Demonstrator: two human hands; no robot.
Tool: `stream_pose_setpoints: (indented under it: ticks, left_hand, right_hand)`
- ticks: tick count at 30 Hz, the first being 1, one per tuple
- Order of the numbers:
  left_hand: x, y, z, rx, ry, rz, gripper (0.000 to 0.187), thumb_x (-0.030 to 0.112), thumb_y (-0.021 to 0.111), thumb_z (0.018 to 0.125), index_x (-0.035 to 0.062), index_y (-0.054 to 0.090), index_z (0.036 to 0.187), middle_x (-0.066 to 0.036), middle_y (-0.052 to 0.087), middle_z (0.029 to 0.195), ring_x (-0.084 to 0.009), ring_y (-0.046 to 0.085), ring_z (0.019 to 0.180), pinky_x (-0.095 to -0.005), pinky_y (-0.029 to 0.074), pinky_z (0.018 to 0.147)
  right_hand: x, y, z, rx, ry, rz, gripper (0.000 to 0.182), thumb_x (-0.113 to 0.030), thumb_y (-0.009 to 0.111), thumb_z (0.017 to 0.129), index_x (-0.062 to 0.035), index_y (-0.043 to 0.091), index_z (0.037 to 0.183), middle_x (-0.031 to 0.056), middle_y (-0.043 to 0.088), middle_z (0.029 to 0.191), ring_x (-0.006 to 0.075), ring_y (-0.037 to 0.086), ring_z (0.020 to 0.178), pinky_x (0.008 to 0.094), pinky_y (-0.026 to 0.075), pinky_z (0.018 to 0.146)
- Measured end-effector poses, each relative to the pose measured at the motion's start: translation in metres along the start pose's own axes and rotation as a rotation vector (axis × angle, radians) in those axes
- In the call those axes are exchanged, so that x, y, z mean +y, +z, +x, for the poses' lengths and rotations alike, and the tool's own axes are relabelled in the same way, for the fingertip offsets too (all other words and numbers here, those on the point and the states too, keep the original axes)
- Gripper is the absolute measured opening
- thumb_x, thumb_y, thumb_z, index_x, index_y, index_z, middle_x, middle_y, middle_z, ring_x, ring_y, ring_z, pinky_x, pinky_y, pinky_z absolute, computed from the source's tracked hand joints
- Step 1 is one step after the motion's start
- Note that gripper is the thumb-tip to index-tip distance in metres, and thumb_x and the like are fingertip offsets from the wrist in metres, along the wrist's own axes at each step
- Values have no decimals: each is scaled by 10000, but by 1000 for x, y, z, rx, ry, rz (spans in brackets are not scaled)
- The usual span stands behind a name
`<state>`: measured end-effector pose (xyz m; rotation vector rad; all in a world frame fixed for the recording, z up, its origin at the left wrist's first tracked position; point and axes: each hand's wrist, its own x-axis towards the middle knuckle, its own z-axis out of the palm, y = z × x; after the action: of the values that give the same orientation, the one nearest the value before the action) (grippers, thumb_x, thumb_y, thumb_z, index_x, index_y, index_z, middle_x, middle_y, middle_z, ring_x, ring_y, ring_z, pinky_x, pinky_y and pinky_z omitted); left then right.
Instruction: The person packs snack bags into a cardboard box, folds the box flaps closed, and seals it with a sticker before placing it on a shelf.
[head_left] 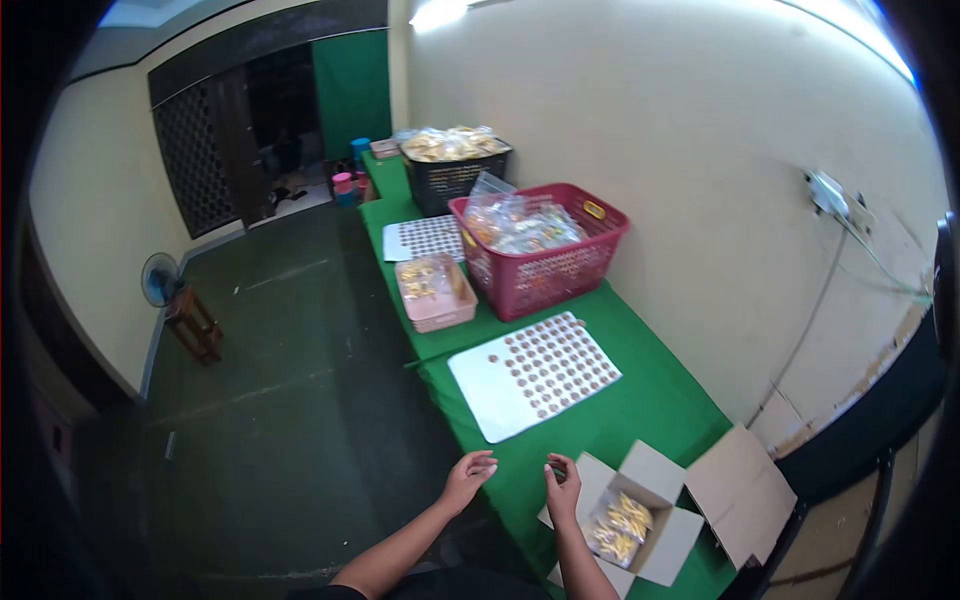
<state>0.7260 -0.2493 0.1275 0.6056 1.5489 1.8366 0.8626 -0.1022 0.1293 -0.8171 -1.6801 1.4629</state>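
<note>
Your right hand [563, 487], just left of the open carton [672, 545], and left hand [468, 482], farther left, curl loosely, seemingly empty. The carton's flaps [650, 472] probably splay to clear its mouth; beyond it, white sheets [490, 397] likely lie flat to keep brown pieces [493, 358] in rows. Count one carton, at least two packets [628, 516] inside, two sheets, two baskets [545, 287] beyond.

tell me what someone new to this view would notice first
The big red basket heaped with plastic bags, near the wall. Just nearer the camera lies a white sheet with rows of small brown pieces, bare toward its left end. Nearest are the left hand and right hand, beside an open cardboard box holding yellow pieces.
</note>
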Motion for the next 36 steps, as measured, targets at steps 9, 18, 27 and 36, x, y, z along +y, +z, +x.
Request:
stream_pose_setpoints:
  ticks: [9, 18, 27, 36]
  left_hand:
    - [22, -156, 7, 359, 61, -59, 323, 89, 612, 860, 48, 515, 1165, -83, 606, 1063, -134, 574, 970, -265, 458, 867]
    - [26, -263, 70, 508, 54, -79, 332, 115, 610, 861, 52, 508, 1171, -84, 610, 1065, -144, 581, 952, -263, 449, 807]
    - [66, -369, 213, 540, -6, -53, 335, 87, 603, 860, 34, 506, 1176, -93, 602, 1058, -139, 571, 978, -266, 453, 877]
    - [98, -424, 365, 421, -32, -32, 329, 87, 583, 869, 37, 504, 1184, -93, 601, 1059, -148, 575, 968, -266, 450, 872]
  right_hand:
    - [3, 157, 44, -267, -5, 20, 228, -50, 597, 843, -42, 555, 1067, 62, 606, 1045, 152, 575, 937, 275, 485, 763]
    - [14, 267, 122, -364, 8, -3, 249, -63, 607, 838, -49, 555, 1080, 46, 617, 1024, 144, 572, 893, 270, 467, 740]
    - [42, 404, 260, -338, 77, 74, 269, -40, 596, 831, -34, 548, 1096, 78, 616, 1025, 139, 577, 871, 268, 463, 752]
    - [78, 492, 379, -308, 225, 143, 264, -64, 575, 850, -27, 533, 1108, 91, 603, 1016, 153, 603, 830, 265, 504, 683]
